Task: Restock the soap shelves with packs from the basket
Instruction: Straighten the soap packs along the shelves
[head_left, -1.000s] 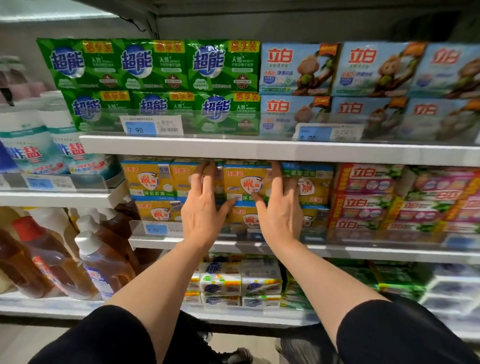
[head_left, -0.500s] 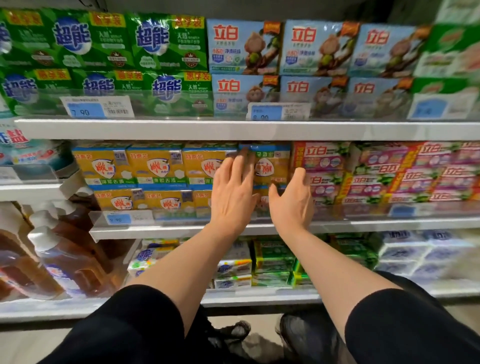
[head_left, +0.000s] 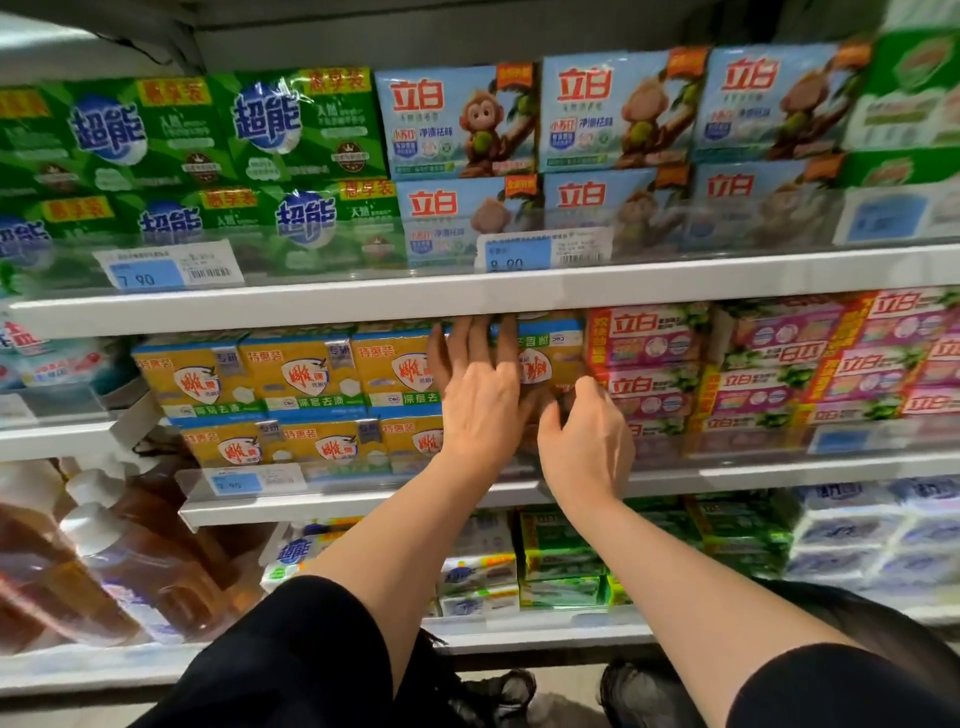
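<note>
On the middle shelf (head_left: 727, 475) stands a row of yellow soap packs (head_left: 296, 379), stacked two high. The rightmost upper yellow pack (head_left: 548, 358) sits with its print upside down, beside the pink packs (head_left: 649, 358). My left hand (head_left: 478, 400) lies flat on the left part of that pack's front, fingers straight and reaching up to the shelf above. My right hand (head_left: 587, 441) curls its fingers round the pack's lower right corner. The pack below it is hidden behind both hands. The basket is out of view.
The top shelf (head_left: 467, 291) carries green packs (head_left: 291, 130) and blue monkey-print packs (head_left: 462, 124). Amber liquid bottles (head_left: 130, 561) stand low at the left. More packs (head_left: 561, 561) fill the bottom shelf. Clear rails with price tags (head_left: 169, 267) front each shelf.
Both hands have moved right along the yellow row to its last pack. My right hand's fingers went from straight to curled on that pack.
</note>
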